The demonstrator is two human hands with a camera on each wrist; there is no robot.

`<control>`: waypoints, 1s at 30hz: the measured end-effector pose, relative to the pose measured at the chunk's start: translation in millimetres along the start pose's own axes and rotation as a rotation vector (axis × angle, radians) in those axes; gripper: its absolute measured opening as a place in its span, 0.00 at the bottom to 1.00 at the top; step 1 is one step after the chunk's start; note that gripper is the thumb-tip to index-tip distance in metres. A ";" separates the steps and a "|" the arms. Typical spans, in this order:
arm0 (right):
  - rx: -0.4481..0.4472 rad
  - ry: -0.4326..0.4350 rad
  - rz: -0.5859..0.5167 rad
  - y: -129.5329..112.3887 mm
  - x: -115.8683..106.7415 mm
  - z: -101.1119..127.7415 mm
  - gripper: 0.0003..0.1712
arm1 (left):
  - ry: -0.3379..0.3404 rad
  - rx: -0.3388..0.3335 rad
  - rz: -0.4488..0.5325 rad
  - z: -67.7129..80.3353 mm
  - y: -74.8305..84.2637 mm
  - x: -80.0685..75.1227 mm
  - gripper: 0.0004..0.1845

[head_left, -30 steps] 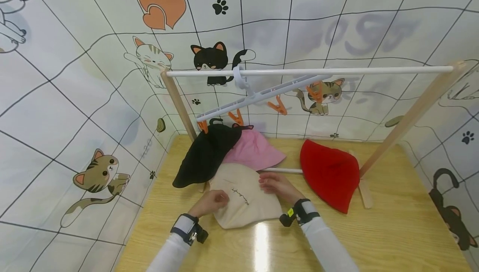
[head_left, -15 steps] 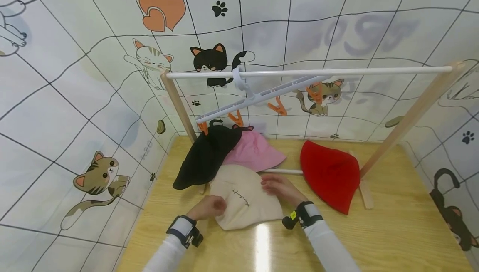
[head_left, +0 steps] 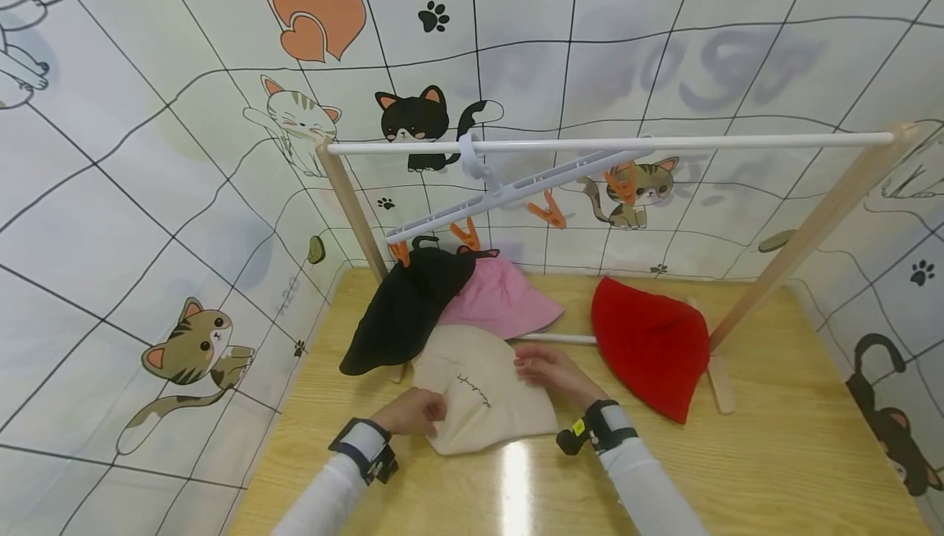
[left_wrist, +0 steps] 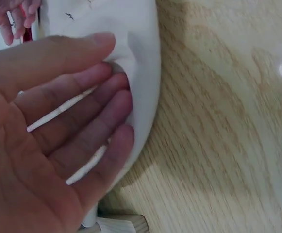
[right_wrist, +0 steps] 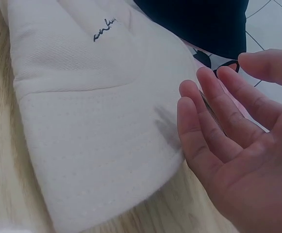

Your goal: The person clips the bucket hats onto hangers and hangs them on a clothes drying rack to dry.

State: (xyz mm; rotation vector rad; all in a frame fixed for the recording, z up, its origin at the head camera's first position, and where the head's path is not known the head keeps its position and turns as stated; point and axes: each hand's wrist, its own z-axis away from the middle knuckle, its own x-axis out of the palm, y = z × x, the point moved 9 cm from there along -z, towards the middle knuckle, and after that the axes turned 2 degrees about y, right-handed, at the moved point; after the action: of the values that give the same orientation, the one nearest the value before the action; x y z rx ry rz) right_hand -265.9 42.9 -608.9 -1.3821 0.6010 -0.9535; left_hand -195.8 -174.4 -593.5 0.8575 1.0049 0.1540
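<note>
Setting: a pale wooden tabletop (head_left: 774, 454) enclosed by white tiled walls printed with cartoon cats, paw marks and orange hearts (head_left: 320, 15). On the table stands a drying rack of slanted wooden legs with a white crossbar (head_left: 701, 141); from the bar hangs a white plastic clip hanger with orange pegs (head_left: 516, 188). Two pegs at its low end hold a black fabric bucket hat (head_left: 406, 306) and a pink bucket hat (head_left: 501, 298), both drooping onto the table. A red fabric bucket hat (head_left: 652, 343) lies flat to the right, against the rack's foot. Nearest the person: a cream cotton bucket hat with small dark script embroidery (head_left: 479, 397), flat on the wood, just in front of the black and pink ones. Left hand (head_left: 411, 411) — thumb and fingers pinching a fold at the cream hat's left edge, per the left wrist view. Right hand (head_left: 549, 370) — fingers relaxed and slightly spread, resting at the hat's right edge, gripping nothing.
</note>
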 end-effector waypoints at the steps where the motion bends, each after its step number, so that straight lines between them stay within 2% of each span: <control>1: -0.008 -0.003 0.003 -0.2 0.1 0.4 0.22 | -0.011 0.000 -0.004 -0.1 0.2 0.3 0.13; 6: 0.005 0.007 -0.001 3.0 -0.8 3.3 0.22 | -0.061 -0.014 -0.032 -0.9 -3.4 5.7 0.16; 11: 0.011 0.014 0.008 5.9 -2.3 4.8 0.22 | -0.079 -0.013 -0.076 -1.8 -5.2 11.7 0.21; 19: 0.010 0.016 0.013 5.5 -1.4 5.5 0.22 | -0.055 0.063 -0.259 -3.9 2.5 18.3 0.27; 22: 0.009 0.009 0.010 5.1 -0.3 5.6 0.23 | -0.047 0.072 -0.303 -3.8 4.9 19.4 0.28; 30: 0.004 0.003 0.004 6.0 -0.7 5.7 0.24 | -0.023 0.068 -0.314 -4.5 14.0 15.5 0.26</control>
State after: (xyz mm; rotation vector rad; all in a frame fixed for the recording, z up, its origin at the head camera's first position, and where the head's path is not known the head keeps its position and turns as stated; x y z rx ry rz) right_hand -260.3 46.1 -614.1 -1.3758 0.6041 -0.9536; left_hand -187.1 -155.0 -595.5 0.7511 1.1145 -0.1574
